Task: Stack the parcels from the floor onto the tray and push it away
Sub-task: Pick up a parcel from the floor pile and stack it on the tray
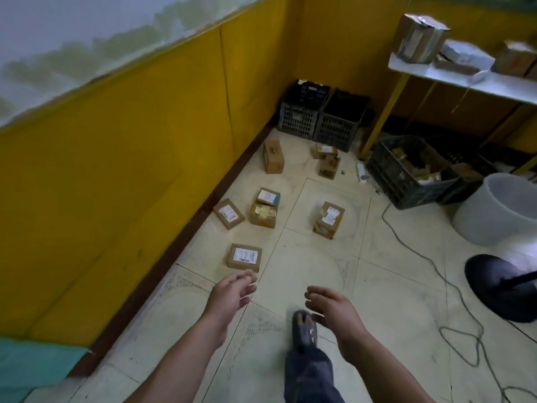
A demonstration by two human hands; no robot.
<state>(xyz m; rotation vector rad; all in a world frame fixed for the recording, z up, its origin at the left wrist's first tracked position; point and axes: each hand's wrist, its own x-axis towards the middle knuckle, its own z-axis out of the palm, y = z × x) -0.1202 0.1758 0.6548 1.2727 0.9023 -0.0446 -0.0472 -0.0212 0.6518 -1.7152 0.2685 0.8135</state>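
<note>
Several small cardboard parcels lie on the pale tiled floor. The nearest parcel has a white label and sits just beyond my left hand, which reaches toward it with loosely bent fingers and holds nothing. My right hand hovers to the right, fingers relaxed and empty. Farther off lie a flat labelled parcel, a pair of parcels, a two-high stack, and more parcels near the corner. No tray is in view.
A yellow wall runs along the left. Two black crates stand in the corner, another filled crate to the right, beside a white bucket. A cable snakes across the floor near a black fan base. My foot steps forward.
</note>
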